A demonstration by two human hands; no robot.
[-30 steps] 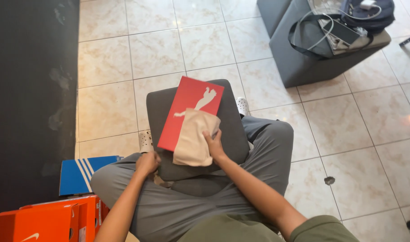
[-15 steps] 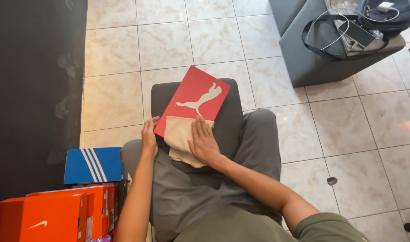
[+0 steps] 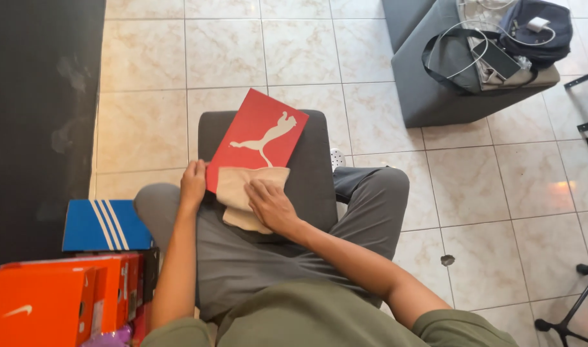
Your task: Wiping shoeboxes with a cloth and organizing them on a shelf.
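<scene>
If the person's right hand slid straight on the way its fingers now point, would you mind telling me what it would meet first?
The right hand lies flat on the beige cloth, fingers pointing up and left. Going straight on, it would likely cross the cloth's edge onto the red box lid, though where exactly the two overlap is hard to judge.

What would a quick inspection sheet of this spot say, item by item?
Surface: dark grey cushion across the person's lap, over a beige tiled floor.
Job's things: red box lid on the cushion; beige cloth over its near end.
Clutter: blue striped box and orange boxes at the left.
Hands: left hand grips the lid's edge; right hand presses flat on the cloth.
Cables: white cable among the bags on a grey ottoman.
Surroundings: black wall at the left; stand legs at lower right.
</scene>
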